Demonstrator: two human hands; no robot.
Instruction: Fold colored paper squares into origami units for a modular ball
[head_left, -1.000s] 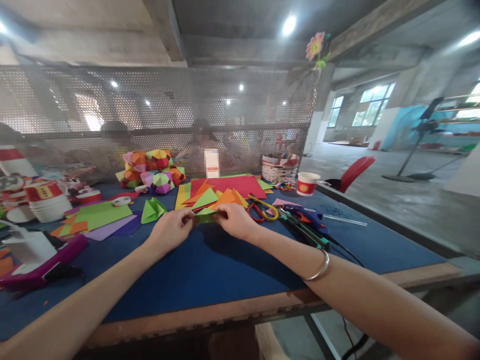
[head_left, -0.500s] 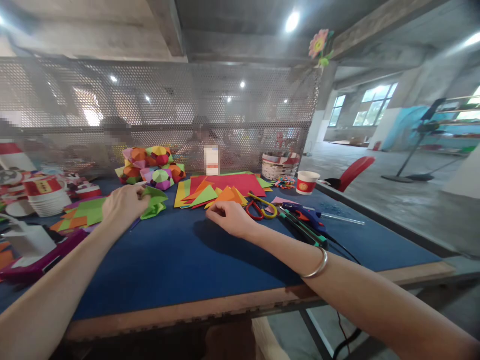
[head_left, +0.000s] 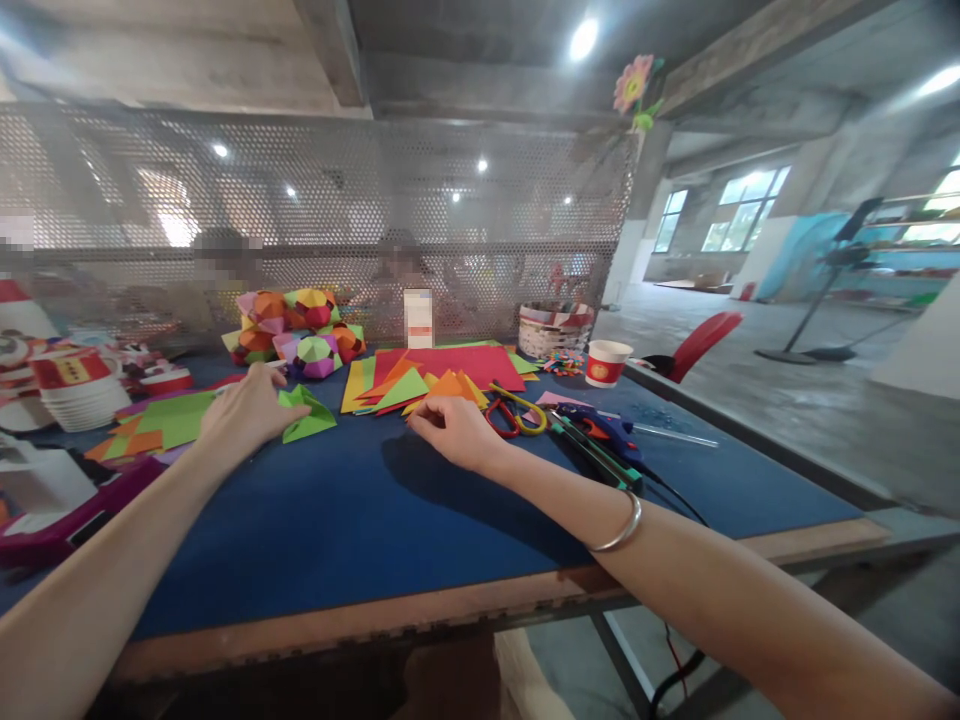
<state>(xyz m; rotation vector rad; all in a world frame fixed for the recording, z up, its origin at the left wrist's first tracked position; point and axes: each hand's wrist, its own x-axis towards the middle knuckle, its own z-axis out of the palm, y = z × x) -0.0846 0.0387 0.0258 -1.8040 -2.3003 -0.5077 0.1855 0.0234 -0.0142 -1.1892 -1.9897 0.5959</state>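
My left hand point(head_left: 244, 412) is at the left of the blue tabletop, thumb stretched apart from the index finger. The thumb lies against a folded green paper piece point(head_left: 313, 414), which rests on the table and is partly hidden behind the hand. My right hand point(head_left: 457, 432) hovers with thumb and fingertips pinched together, just in front of a pile of cut and folded paper point(head_left: 405, 388). Whether something small sits between those fingertips cannot be made out. Red-and-yellow-handled scissors point(head_left: 517, 412) lie right beside the right hand.
Paper balls point(head_left: 315, 350) stand at the back left. Paper cups point(head_left: 79, 390) and a purple power strip point(head_left: 82, 525) are on the left. A cutter point(head_left: 596, 450), a blue glue gun point(head_left: 607, 432), a paper cup point(head_left: 607, 362) and a woven basket point(head_left: 553, 332) lie rightward.
My left thumb and index finger have parted, and the green paper piece has been let go, now lying flatter on the table. My right hand keeps its pinch. The view has shifted slightly.
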